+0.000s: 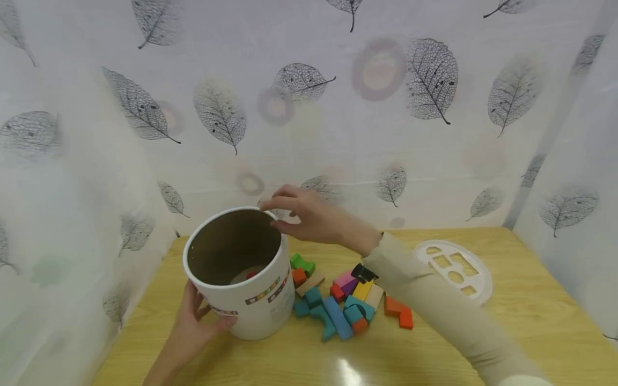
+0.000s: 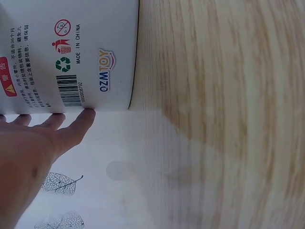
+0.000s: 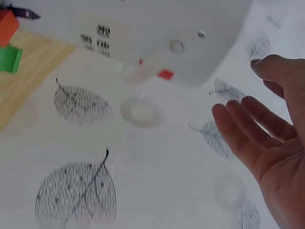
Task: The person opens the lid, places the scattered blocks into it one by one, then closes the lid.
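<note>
Bare wood of the tabletop (image 1: 531,321) stretches in front of the bucket (image 1: 263,316), which is left of centre, blocks (image 1: 337,316) crowding its right side. The left hand (image 1: 193,327) spreads against its wall; the right hand (image 1: 309,214), loosely bent, fingers apart, is by the rim (touching or not, I cannot tell). The bucket is white, round, open-topped, with colourful labels and a barcode
</note>
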